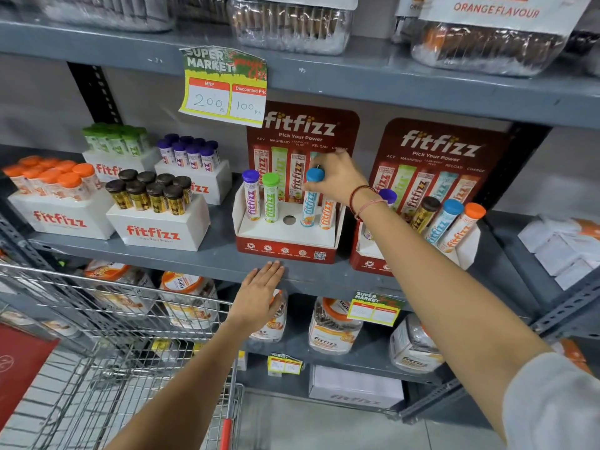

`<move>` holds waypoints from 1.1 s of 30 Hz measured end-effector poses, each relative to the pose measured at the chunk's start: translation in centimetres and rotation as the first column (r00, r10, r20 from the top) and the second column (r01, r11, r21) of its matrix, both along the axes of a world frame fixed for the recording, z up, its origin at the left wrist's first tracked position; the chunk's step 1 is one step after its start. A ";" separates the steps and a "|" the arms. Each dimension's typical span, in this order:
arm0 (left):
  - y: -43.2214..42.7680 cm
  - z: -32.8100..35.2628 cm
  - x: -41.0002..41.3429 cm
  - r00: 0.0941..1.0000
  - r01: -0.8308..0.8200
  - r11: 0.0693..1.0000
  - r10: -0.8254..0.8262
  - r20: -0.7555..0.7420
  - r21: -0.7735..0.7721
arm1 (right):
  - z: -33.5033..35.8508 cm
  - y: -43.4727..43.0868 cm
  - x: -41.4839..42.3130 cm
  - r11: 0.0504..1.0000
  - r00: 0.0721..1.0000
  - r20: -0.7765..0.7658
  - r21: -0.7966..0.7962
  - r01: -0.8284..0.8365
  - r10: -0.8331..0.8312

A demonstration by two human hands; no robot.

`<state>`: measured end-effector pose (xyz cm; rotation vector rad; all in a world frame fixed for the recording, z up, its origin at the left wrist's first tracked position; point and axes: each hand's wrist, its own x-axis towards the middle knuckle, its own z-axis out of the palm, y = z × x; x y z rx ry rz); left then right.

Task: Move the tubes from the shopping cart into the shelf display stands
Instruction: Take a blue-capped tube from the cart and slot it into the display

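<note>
A red and white display stand [285, 245] sits on the middle shelf. In it stand a purple-capped tube [251, 194], a green-capped tube [271, 198], a blue-capped tube [311, 203] and an orange tube [327, 214]. One round hole [289, 219] in the stand is empty. My right hand [337, 178] grips the blue cap from above. My left hand [259, 295] lies flat with its fingertips on the shelf's front edge, holding nothing. A second stand [367, 258] to the right holds purple, brown, blue and orange tubes. The wire shopping cart [107, 336] is at lower left.
White boxes [159, 232] full of tubes fill the left of the shelf [201, 258]. A price sign [224, 86] hangs from the shelf above. Jars [334, 326] crowd the shelf below. White packets [565, 248] lie at far right.
</note>
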<state>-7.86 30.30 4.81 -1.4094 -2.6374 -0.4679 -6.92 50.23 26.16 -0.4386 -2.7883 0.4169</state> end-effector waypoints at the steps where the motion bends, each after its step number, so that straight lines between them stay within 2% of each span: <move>1: 0.0 0.0 0.0 1.000 -0.001 1.000 0.001 -0.002 0.008 | 0.0 0.1 0.0 1.000 1.000 -0.002 0.001 0.002 -0.002; 5: 0.0 -0.1 -0.1 1.000 0.000 1.000 0.000 -0.009 0.000 | 0.1 0.3 -0.6 1.000 1.000 0.018 0.023 0.010 -0.011; 10: 0.0 -0.1 0.0 1.000 -0.002 1.000 0.002 0.004 -0.003 | -1.1 0.3 -0.6 0.997 0.983 0.183 0.072 -0.014 0.001; 18: -0.1 0.4 0.1 1.000 0.006 1.000 -0.006 0.027 0.001 | -2.1 0.5 -0.4 0.999 0.989 0.146 0.032 -0.007 0.002; 21: -0.3 0.9 0.0 0.999 0.006 1.000 -0.007 0.041 0.028 | -2.6 0.3 0.5 0.999 0.999 0.047 0.030 -0.026 0.025; 25: -2.4 1.4 -0.3 0.997 -0.074 0.991 0.069 0.045 0.116 | -4.2 -1.3 2.1 0.997 0.966 -0.257 0.080 -0.003 0.023; 27: -4.0 1.6 -0.5 0.990 -0.132 0.979 0.124 0.062 0.154 | -5.5 -2.8 2.8 0.999 0.937 -0.347 0.048 -0.014 0.030; 30: -6.5 1.8 -0.8 0.977 -0.208 0.957 0.193 0.090 0.201 | -7.8 -5.9 3.5 0.996 0.929 -0.362 -0.013 -0.089 0.078; 33: -9.4 1.8 -0.7 0.956 -0.289 0.931 0.268 0.119 0.224 | -10.5 -9.1 3.1 0.983 0.941 -0.301 -0.049 -0.176 0.154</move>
